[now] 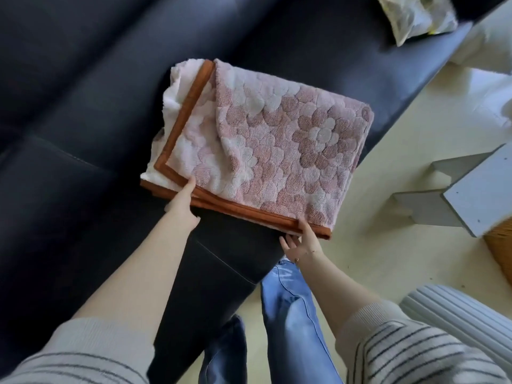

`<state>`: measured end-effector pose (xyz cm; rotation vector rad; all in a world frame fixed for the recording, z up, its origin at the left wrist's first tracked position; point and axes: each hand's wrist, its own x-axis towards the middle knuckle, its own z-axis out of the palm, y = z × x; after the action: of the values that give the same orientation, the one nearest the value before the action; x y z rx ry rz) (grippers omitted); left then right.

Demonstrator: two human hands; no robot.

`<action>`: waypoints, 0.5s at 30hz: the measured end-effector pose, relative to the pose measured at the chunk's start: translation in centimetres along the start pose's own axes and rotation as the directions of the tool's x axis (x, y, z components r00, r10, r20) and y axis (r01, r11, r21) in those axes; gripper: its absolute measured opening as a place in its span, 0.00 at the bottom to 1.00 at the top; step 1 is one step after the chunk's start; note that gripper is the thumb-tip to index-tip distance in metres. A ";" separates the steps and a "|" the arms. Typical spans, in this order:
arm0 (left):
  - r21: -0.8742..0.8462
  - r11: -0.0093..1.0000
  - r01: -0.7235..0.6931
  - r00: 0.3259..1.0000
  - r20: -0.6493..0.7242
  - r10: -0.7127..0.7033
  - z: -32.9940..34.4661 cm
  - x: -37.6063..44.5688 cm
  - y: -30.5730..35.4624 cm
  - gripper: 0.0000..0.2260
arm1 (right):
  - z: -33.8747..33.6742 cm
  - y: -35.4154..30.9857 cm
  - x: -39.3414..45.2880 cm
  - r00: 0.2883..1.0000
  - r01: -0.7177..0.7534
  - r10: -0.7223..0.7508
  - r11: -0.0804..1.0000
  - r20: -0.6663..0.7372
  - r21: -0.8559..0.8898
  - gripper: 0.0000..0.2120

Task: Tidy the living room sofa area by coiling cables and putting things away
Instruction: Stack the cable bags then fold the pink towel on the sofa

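Observation:
A folded pink blanket with a flower pattern and a brown border lies on the seat of a dark leather sofa. My left hand grips its near left corner, thumb on top and fingers hidden under the fold. My right hand pinches the near right edge at the brown border, with the other fingers spread below it. No cables are in view.
A pale crumpled cushion sits at the sofa's far right end. White fabric lies on the cream floor to the right. A grey-white low table or stool stands at right, with a wicker basket beside it.

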<state>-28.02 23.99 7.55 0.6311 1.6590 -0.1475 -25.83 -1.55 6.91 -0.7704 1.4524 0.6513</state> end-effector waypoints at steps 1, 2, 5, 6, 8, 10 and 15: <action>-0.022 1.000 -0.009 0.998 0.065 0.011 0.2 -0.1 0.0 0.42 | 0.2 -0.1 0.0 1.000 0.001 -0.001 1.000 0.001 0.010 0.12; -0.045 0.999 -0.023 0.993 0.113 0.028 0.4 -0.1 0.1 0.35 | 0.3 -0.2 0.1 1.000 -0.002 0.002 1.000 -0.002 0.023 0.11; -0.074 0.993 -0.087 0.986 0.138 0.097 0.4 0.3 0.6 0.23 | 0.8 -0.1 0.2 1.000 -0.013 0.013 1.000 -0.001 0.015 0.09; -0.082 0.991 -0.107 0.982 0.148 0.118 0.4 0.3 0.6 0.23 | 1.0 -0.2 0.2 1.000 0.004 -0.004 1.000 -0.002 -0.004 0.07; -0.092 0.985 -0.147 0.975 0.152 0.160 -0.5 0.5 0.4 0.24 | 0.9 1.0 0.4 1.000 0.022 -0.022 1.000 -0.019 -0.022 0.07; -0.105 0.983 -0.149 0.978 0.134 0.163 -1.8 0.6 -0.1 0.25 | 0.7 2.3 -0.1 0.999 0.017 -0.018 1.000 -0.037 -0.025 0.09; -0.111 0.978 -0.178 0.981 0.061 0.186 -9.8 1.0 -2.3 0.22 | -2.6 10.9 -1.6 0.985 -0.138 0.114 0.971 -0.133 -0.196 0.08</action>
<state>-37.77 26.69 7.94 0.6864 1.5211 0.0494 -36.09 3.17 7.85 -0.8945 1.5709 0.8744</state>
